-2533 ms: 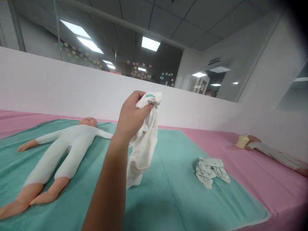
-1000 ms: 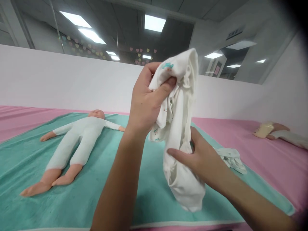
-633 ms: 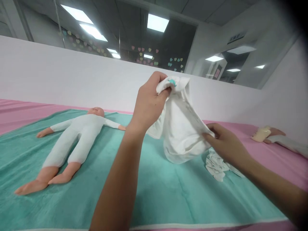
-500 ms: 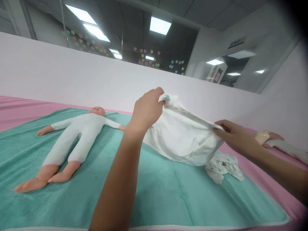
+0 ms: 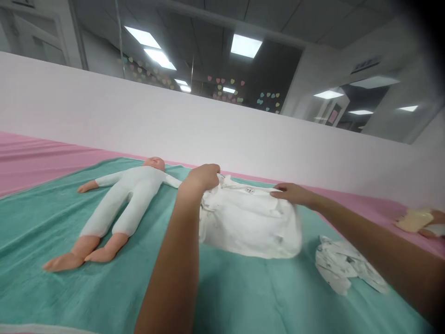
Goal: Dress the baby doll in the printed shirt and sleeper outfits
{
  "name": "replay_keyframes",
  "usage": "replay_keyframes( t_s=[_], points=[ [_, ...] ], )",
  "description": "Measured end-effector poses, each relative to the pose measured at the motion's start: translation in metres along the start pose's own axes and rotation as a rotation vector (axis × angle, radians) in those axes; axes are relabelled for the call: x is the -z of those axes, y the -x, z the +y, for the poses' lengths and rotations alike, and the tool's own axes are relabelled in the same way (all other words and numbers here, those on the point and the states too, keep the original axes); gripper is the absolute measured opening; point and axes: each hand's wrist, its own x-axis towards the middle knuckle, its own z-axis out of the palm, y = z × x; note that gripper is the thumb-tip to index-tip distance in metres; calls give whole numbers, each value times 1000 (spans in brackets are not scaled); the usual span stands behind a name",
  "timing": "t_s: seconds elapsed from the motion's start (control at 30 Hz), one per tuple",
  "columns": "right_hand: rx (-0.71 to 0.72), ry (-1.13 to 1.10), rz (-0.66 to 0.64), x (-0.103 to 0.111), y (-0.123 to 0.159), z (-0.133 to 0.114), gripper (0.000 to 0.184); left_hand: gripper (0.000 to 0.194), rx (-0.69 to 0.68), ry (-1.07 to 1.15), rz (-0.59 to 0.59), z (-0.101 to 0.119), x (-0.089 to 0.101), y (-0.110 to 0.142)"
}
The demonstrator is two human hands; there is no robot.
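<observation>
Over teal cloth blanket (image 5: 243, 297), crumpled white fabric garment (image 5: 253, 222) spans sideways between my grips: left hand (image 5: 201, 178) closed on left upper corner, right hand (image 5: 295, 192) pinching upper edge; white-clad doll (image 5: 139, 181) nearer left.

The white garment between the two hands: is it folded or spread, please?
Spread: the white garment opens wide between left hand and right hand.

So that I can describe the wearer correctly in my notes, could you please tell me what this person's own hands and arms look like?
The left hand and right hand are bare, without gloves. No sleeve, watch or bracelet shows on either forearm. I see no rings, though some fingers are hidden, so I cannot rule them out.
</observation>
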Motion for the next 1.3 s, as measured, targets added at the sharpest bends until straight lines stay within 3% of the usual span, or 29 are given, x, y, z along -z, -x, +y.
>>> replay_keyframes(
  t_s=[0.1,0.17,0.27,0.37,0.47,0.57,0.67,0.73,0.83,0.9,1.03,1.1,1.2,1.3],
  points=[
    [-4,52,161,-45,-33,7,61,50,96,-50,21,-19,-21,-26],
    [39,72,218,-69,-35,10,59,51,86,-49,-37,-26,-30,-36],
    [192,144,183,-94,-8,12,49,48,23,-29,-150,-20,-35,-41],
    [344,215,124,-110,36,21,44,47,-52,-72,-193,3,-42,-37],
    [351,211,130,-120,65,50,44,41,-83,-161,-178,22,-64,-27],
    [125,140,255,-127,64,93,48,37,-72,-237,-102,11,-100,-8],
    [-90,48,282,-131,53,125,48,39,64,-263,39,-30,-127,11],
    [-90,-12,251,-130,50,131,46,37,178,-147,144,-59,-134,19],
    [-2,-78,163,-127,55,125,43,28,246,-127,189,-82,-131,19],
    [-16,-109,124,-125,58,120,41,27,289,-80,255,-88,-126,14],
    [-65,-124,109,-123,57,121,34,28,444,303,565,-102,-115,7],
    [-104,-101,111,-122,54,124,35,30,498,442,628,-113,-114,6],
    [-171,-58,135,-121,52,127,41,42,442,610,643,-122,-115,4],
    [-218,-36,118,-120,51,129,42,52,240,688,625,-113,-121,4]
  ],
)
